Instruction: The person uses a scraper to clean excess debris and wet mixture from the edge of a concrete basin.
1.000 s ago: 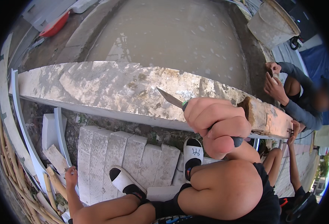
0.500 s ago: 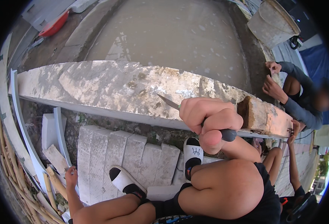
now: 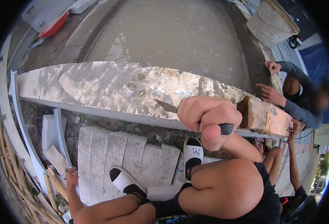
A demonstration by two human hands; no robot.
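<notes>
My right hand (image 3: 209, 115) is closed round the dark handle of a knife (image 3: 166, 106). Its pointed blade sticks out to the left, above the blotchy white top of a low wall (image 3: 108, 86). The black butt of the handle shows beside my thumb. Low on the left, my left hand (image 3: 71, 177) has its fingers closed at the lower end of a narrow pale strip (image 3: 61, 138); the grip is partly hidden. A rough-ended brick block (image 3: 265, 115) rests on the wall, right of my right hand.
Murky water (image 3: 172, 37) lies beyond the wall. Pale blocks (image 3: 104, 160) are under my slippered feet. Bamboo poles (image 3: 18, 186) lie at left. At right, a person (image 3: 302, 93) crouches by the wall, and another person's hand (image 3: 294, 128) touches the block. A bucket (image 3: 272, 24) stands behind.
My right hand has shifted slightly left, and the knife's blade has turned, showing more of its flat and sitting lower. The crouching person's nearer hand has opened, finger extended. My left hand has barely moved.
</notes>
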